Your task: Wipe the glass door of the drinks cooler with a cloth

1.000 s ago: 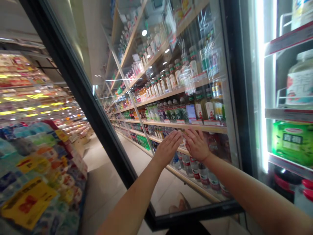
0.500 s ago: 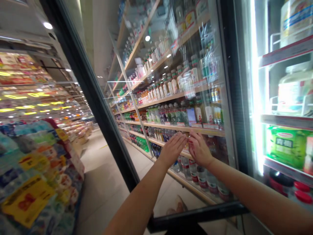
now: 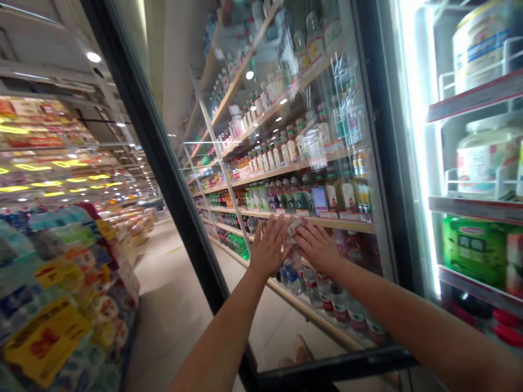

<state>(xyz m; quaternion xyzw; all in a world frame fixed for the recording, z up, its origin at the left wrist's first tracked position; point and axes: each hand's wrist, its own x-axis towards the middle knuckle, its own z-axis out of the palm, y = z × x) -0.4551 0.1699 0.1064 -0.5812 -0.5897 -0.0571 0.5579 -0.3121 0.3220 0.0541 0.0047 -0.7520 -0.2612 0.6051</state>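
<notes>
The glass door (image 3: pixel 261 71) of a fridge, set in a black frame, stands open in front of me. A crumpled whitish wad (image 3: pixel 294 230), maybe tissue or cloth, shows between my hands, up against the pane. My right hand (image 3: pixel 318 245) has its fingers over this wad. On its left is my left hand (image 3: pixel 267 247), fingers stretched out and spread, at the glass; its thumb side is close to the wad. Whether the left palm touches the pane I cannot tell.
Bottles on long shelves (image 3: pixel 347 222) show through the glass. Lit fridge shelves (image 3: pixel 474 206) with tubs and a green pack (image 3: pixel 474 247) are at the right. Left of the door, a stack of packaged goods (image 3: pixel 61 272) with yellow signs borders the aisle floor (image 3: pixel 163 277).
My left hand has moved left and turned upright, its fingers spreading. My right hand has shifted left and flattened over the wad, which is now plainer to see.
</notes>
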